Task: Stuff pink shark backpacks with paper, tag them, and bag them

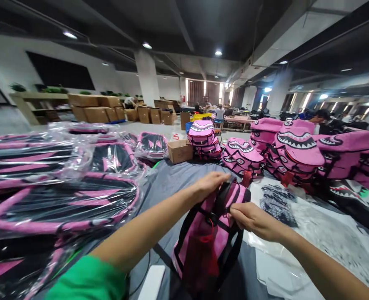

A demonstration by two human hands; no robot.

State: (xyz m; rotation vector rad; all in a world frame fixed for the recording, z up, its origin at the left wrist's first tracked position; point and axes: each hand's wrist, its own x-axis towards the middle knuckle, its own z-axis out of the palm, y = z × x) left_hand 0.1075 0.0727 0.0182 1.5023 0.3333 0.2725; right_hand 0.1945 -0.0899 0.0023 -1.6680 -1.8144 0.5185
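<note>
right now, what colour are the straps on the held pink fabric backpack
Black straps, seen best in the head view.

Workshop for bags, making or packing; can't tell which. Pink shark-mouth backpacks (295,143) piled in quantity at right. Left, plastic-wrapped pink-and-black bags (68,198) stacked in layers. Cardboard cartons (92,114) massed towards the back wall (168,85). Large and open: thick pale pillar (147,78), dark beamed ceiling (203,25) with lamps (147,46). Far end: pink-topped worktable (239,119), a seated person (219,112) near it, other people (198,108) small and blurred.
</note>
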